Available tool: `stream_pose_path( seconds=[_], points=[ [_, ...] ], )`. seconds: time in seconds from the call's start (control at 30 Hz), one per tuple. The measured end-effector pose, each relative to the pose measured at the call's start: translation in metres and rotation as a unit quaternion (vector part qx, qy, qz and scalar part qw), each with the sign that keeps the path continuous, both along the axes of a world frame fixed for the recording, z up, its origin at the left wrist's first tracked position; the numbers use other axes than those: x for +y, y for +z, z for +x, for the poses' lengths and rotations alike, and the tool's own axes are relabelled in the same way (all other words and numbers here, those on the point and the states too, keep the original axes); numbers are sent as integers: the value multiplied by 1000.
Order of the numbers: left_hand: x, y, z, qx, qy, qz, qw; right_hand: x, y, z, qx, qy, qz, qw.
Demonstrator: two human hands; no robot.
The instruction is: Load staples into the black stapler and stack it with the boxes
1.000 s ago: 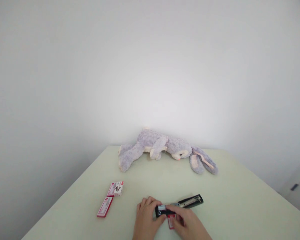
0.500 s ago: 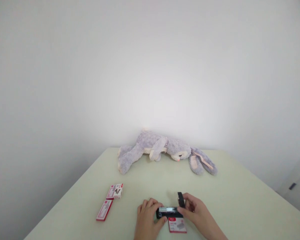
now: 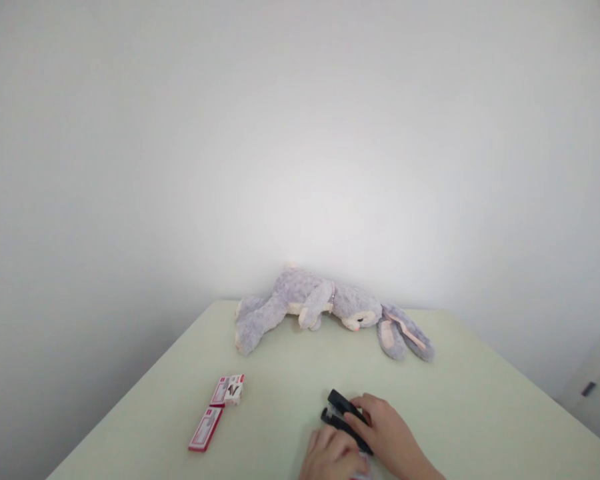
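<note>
A black stapler (image 3: 341, 401) lies at a slant near the table's front, its top arm partly raised from the base. My right hand (image 3: 387, 432) grips it from the right, thumb and fingers around the top arm. Just below the stapler, my left hand (image 3: 330, 457) is curled over a small red-and-white staple box (image 3: 364, 465). Motion blurs that hand, and it hides most of the box.
To the left on the pale table (image 3: 275, 427) are a flat red-and-white box (image 3: 205, 430) and, touching it, a box with a stapler picture (image 3: 227, 390). A plush rabbit (image 3: 305, 297) lies on its side along the wall.
The stapler's top arm has swung down from wide open, and the stapler has turned to a slant. My left hand has left the stapler and moved down right onto the staple box.
</note>
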State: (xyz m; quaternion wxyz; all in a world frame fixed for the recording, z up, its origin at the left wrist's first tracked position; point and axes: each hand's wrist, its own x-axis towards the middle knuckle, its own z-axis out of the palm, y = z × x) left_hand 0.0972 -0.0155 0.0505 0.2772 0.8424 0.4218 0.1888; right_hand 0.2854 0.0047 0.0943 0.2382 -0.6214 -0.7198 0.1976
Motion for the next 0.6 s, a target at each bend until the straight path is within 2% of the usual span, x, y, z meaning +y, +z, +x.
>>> stream_pose_path(
  seconds=[0.07, 0.13, 0.3, 0.37, 0.43, 0.6],
  points=[
    [-1, -3, 14, 14, -44, -25, 999, -2, -4, 7, 1, -18, 4, 1000],
    [2, -2, 9, 38, -50, -45, 997, -7, -13, 14, -1, -45, 10, 999],
    [18, 13, -60, 76, 23, -42, 996, -21, -50, 23, 69, -108, -9, 992],
    [21, 18, -76, 66, 43, -37, 996, -25, -62, 15, 112, -115, -21, 987],
    [21, 20, -75, 53, 52, -38, 996, -27, -70, 1, 150, -112, -25, 982],
    [11, 15, -39, 59, 66, -52, 995, -28, -74, -36, 223, -80, -21, 971]
  ],
)
